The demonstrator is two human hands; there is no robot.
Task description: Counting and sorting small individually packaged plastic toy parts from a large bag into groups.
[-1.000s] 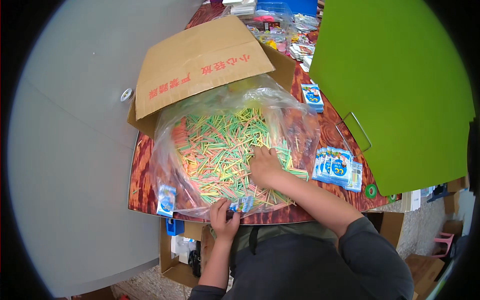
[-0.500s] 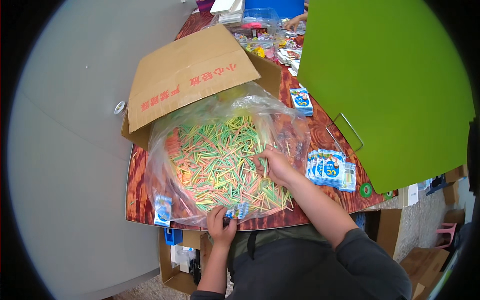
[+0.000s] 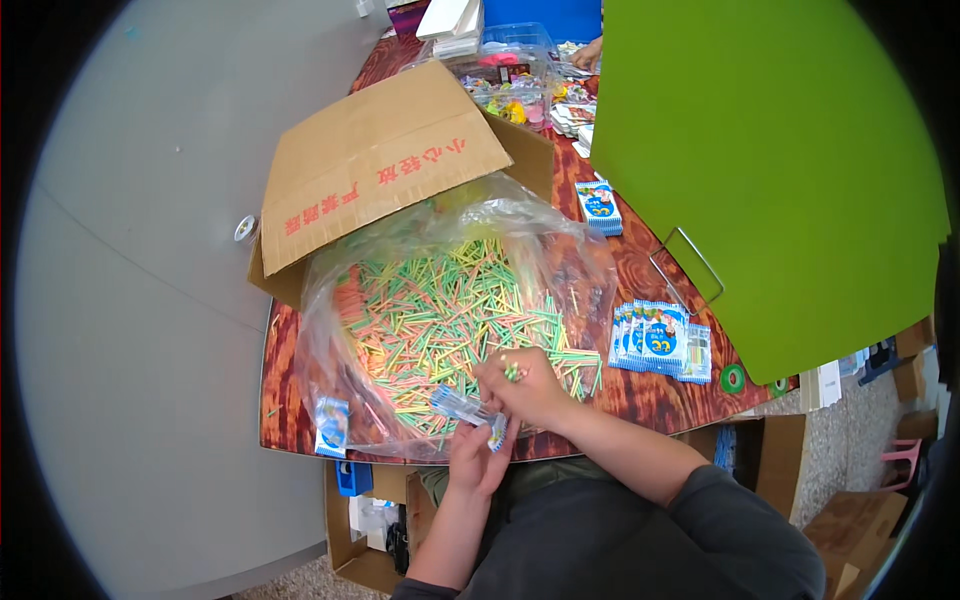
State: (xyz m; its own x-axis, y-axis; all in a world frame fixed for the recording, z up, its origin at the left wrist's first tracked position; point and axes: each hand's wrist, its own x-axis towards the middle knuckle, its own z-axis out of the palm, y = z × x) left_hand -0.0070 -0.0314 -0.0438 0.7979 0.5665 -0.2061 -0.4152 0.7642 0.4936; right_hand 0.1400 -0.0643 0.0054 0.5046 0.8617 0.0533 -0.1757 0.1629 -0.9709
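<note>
At the table's near edge my left hand (image 3: pixel 476 458) is closed on a small clear-and-blue plastic packet (image 3: pixel 462 406). Just right of it and touching or nearly touching the packet, my right hand (image 3: pixel 528 388) is closed round a small bunch of coloured sticks (image 3: pixel 514 371), whose ends poke out by the thumb. Beyond both hands spreads a heap of thin green, yellow and pink sticks (image 3: pixel 440 310), lying in a large clear plastic bag (image 3: pixel 330 290). The bag comes out of a tipped cardboard box (image 3: pixel 375 165).
Blue-and-white packets (image 3: pixel 655 337) lie fanned at the right, with another stack (image 3: pixel 598 207) farther back. One packet (image 3: pixel 331 426) rests at the near left. A green panel (image 3: pixel 770 180) with a metal handle borders the right. Another person's hand (image 3: pixel 589 54) shows at the far end.
My right hand has moved from the right side of the heap toward me, carrying sticks. My left hand has lifted the packet and turned to meet it.
</note>
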